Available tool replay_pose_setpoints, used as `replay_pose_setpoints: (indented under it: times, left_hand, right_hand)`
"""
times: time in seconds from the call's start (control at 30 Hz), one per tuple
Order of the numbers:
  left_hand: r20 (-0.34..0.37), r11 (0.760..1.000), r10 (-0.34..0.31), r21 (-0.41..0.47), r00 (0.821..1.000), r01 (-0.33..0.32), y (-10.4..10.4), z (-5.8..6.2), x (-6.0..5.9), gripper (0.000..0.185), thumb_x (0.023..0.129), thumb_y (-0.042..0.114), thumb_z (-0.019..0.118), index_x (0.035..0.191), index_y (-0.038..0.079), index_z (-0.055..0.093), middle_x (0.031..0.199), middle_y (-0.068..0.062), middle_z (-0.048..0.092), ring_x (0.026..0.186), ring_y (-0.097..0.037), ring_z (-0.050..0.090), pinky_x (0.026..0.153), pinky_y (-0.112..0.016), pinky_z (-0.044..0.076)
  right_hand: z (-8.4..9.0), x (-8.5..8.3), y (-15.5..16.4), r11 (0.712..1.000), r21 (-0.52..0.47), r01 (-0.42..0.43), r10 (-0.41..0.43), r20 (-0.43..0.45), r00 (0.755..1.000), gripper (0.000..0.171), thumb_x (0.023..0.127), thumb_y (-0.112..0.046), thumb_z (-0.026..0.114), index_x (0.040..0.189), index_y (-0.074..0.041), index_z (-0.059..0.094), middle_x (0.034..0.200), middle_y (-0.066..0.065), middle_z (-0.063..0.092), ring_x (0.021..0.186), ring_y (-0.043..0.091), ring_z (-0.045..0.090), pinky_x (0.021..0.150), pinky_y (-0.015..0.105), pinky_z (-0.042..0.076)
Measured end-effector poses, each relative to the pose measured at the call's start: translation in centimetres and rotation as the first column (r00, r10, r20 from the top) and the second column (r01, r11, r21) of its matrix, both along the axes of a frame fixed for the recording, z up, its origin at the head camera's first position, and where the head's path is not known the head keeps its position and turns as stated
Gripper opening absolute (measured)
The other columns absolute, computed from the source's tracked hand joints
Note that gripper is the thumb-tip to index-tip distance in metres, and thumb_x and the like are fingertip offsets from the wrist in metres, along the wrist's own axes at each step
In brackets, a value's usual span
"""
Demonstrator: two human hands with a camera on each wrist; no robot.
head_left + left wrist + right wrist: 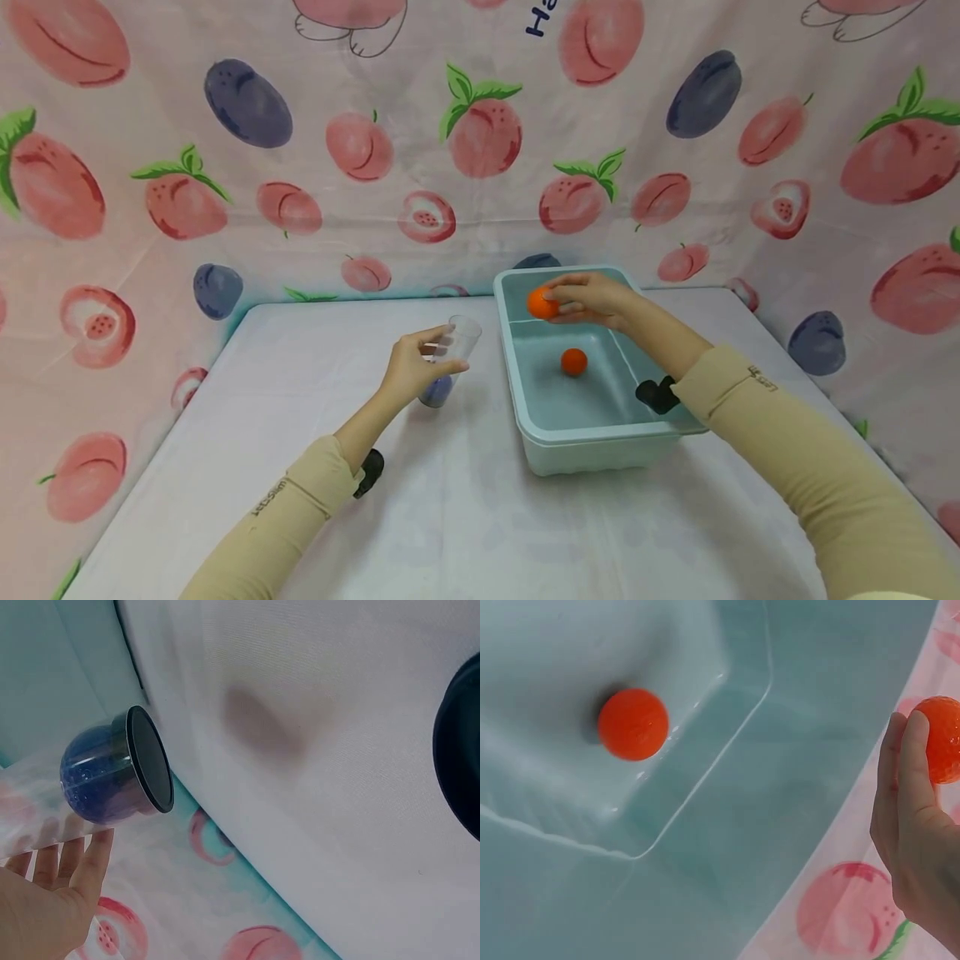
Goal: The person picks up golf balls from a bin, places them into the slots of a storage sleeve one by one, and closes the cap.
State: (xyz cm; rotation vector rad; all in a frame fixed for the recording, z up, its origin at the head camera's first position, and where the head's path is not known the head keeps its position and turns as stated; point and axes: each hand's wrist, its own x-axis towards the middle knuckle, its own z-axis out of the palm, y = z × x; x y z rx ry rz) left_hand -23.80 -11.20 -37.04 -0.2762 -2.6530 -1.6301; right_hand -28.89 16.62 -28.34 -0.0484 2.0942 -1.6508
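The white worktop (465, 517) carries a teal tub (592, 442) towards its far right edge, with bare room in front. The right hand (592, 298) pinches an orange ball (542, 303) above the tub's far end; a second ball (573, 362) lies inside. Just left of the tub, the left hand (412, 367) has its fingers curled round a clear cup (452, 360), seemingly steadying it upright, with a blue ball (94, 776) at its bottom.

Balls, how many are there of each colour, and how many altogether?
Orange balls: 2, one held by the right hand above the tub (orange ball in hand), one lying in the tub (orange ball in tub).
Blue balls: 1, the blue ball inside the clear cup that the left hand holds.
Total: 3 balls.
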Motion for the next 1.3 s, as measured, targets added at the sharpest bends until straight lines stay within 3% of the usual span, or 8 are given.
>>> replay_pose_setpoints:
  times: [0.2, 0.4, 0.53, 0.77, 1.03, 1.3]
  left_hand:
    - [-0.025, 1.0, 0.004, -0.012, 1.0, -0.004, 0.2, 0.2, 0.2, 0.062, 0.072, 0.024, 0.083, 0.129, 0.017, 0.059, 0.121, -0.012, 0.065, 0.11, -0.031, 0.059, 0.085, -0.044, 0.054]
    - [0.006, 1.0, -0.01, -0.021, 1.0, 0.01, 0.5, 0.3, -0.1, 0.063, 0.073, 0.017, 0.081, 0.132, 0.014, 0.057, 0.125, -0.014, 0.062, 0.116, -0.034, 0.056, 0.09, -0.048, 0.052]
    - [-0.007, 0.999, -0.019, -0.047, 1.0, 0.019, 0.7, 0.5, -0.1, 0.063, 0.073, 0.017, 0.081, 0.132, 0.013, 0.056, 0.126, -0.014, 0.062, 0.116, -0.035, 0.056, 0.089, -0.047, 0.052]
    - [-0.011, 0.996, -0.028, -0.086, 1.0, 0.027, 1.0, 1.0, 0.2, 0.065, 0.073, 0.019, 0.082, 0.132, 0.013, 0.056, 0.125, -0.011, 0.063, 0.114, -0.031, 0.057, 0.087, -0.045, 0.053]
    - [-0.033, 0.992, -0.068, -0.104, 0.997, 0.065, 1.3, 1.3, 0.4, 0.064, 0.073, 0.019, 0.082, 0.132, 0.012, 0.056, 0.124, -0.011, 0.063, 0.112, -0.031, 0.058, 0.088, -0.043, 0.053]
    - [-0.039, 0.991, -0.089, -0.107, 0.995, 0.084, 1.7, 1.5, 0.3, 0.064, 0.073, 0.018, 0.081, 0.132, 0.01, 0.056, 0.123, -0.014, 0.064, 0.11, -0.032, 0.059, 0.087, -0.043, 0.054]
  right_hand:
    - [0.5, 0.5, -0.4, 0.997, -0.073, 0.016, -0.014, 0.035, 0.999, 0.044, 0.095, -0.012, 0.054, 0.134, 0.002, 0.042, 0.116, 0.009, 0.052, 0.084, 0.015, 0.064, 0.086, 0.03, 0.055]
    - [1.1, 1.1, -0.8, 0.993, -0.12, -0.003, 0.007, 0.039, 0.999, 0.039, 0.095, -0.012, 0.053, 0.131, 0.002, 0.044, 0.097, -0.001, 0.061, 0.081, 0.015, 0.065, 0.086, 0.031, 0.054]
    - [1.3, 1.4, -1.2, 0.99, -0.142, -0.008, 0.014, 0.041, 0.999, 0.035, 0.096, -0.011, 0.051, 0.129, 0.001, 0.046, 0.093, -0.002, 0.062, 0.081, 0.015, 0.065, 0.087, 0.032, 0.054]
    - [1.2, 1.9, -2.3, 0.987, -0.161, 0.003, 0.01, 0.081, 0.997, 0.029, 0.096, -0.011, 0.051, 0.125, -0.004, 0.05, 0.103, 0.004, 0.058, 0.084, 0.016, 0.064, 0.096, 0.038, 0.047]
    - [1.1, 2.0, -3.4, 0.994, -0.111, -0.015, 0.026, 0.097, 0.995, 0.044, 0.097, -0.013, 0.05, 0.138, 0.001, 0.04, 0.129, 0.017, 0.049, 0.095, 0.02, 0.06, 0.1, 0.039, 0.044]
    - [0.9, 2.3, -4.3, 0.997, -0.065, -0.041, 0.048, 0.1, 0.994, 0.045, 0.097, -0.014, 0.05, 0.138, 0.001, 0.04, 0.136, 0.02, 0.045, 0.097, 0.023, 0.058, 0.099, 0.039, 0.044]
